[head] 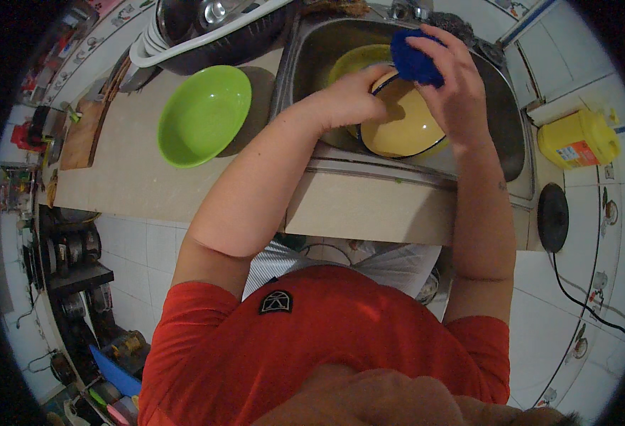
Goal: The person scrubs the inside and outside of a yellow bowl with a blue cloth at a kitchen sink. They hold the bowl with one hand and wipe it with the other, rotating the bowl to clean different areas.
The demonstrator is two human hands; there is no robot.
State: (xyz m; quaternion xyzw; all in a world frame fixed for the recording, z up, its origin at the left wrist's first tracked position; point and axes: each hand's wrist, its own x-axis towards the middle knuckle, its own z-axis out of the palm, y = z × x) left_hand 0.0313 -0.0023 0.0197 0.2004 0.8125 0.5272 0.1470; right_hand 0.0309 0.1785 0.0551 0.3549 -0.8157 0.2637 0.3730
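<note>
My left hand [352, 98] grips the rim of a yellow bowl with a dark edge [397, 128], tilted over the metal sink [499, 128]. In my right hand [453, 88] is a dark blue scrubbing cloth or sponge [413, 58], raised at the bowl's upper edge; whether the cloth touches the bowl I cannot tell. Behind the bowl, partly hidden by my left hand, another yellow-green basin or bowl [350, 61] sits in the sink. A bright green bowl [206, 117] stands on the counter, left of the sink.
A dish rack with a white rim [206, 45] holds plates and a dark pot at the upper left. A wooden cutting board [83, 133] lies on the far left of the counter. A yellow plastic jug [579, 139] and a black disc with a cable [553, 217] are at the right.
</note>
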